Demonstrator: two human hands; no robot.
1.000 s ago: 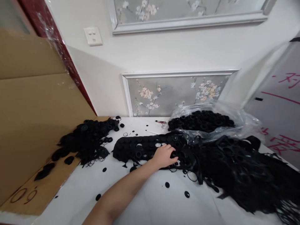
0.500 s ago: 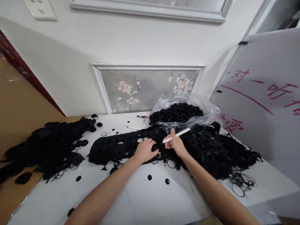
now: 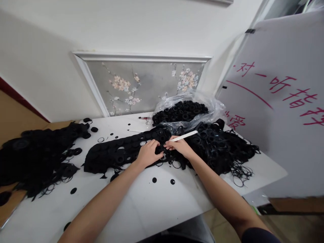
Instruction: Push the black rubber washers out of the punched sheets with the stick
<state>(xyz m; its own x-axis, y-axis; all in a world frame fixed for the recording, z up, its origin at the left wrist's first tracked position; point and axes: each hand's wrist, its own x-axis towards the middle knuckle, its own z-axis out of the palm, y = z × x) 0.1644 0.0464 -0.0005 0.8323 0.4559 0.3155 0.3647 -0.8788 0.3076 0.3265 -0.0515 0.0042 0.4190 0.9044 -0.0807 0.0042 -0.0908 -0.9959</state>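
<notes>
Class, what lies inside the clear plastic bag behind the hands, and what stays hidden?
The clear plastic bag holds a heap of black rubber washers; the lower ones and the bag's bottom are covered.

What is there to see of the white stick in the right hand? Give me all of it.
The white stick is slim, straight and smooth, and looks like plastic, though the material can't be confirmed. It has no visible markings. The right hand holds it among the fingers, with the stick's lower part against the hand. Its free end slants up and to the right, past the hand and above the heap of black punched rubber scrap. It is tilted, not lying flat, and whether it touches the scrap cannot be told.
</notes>
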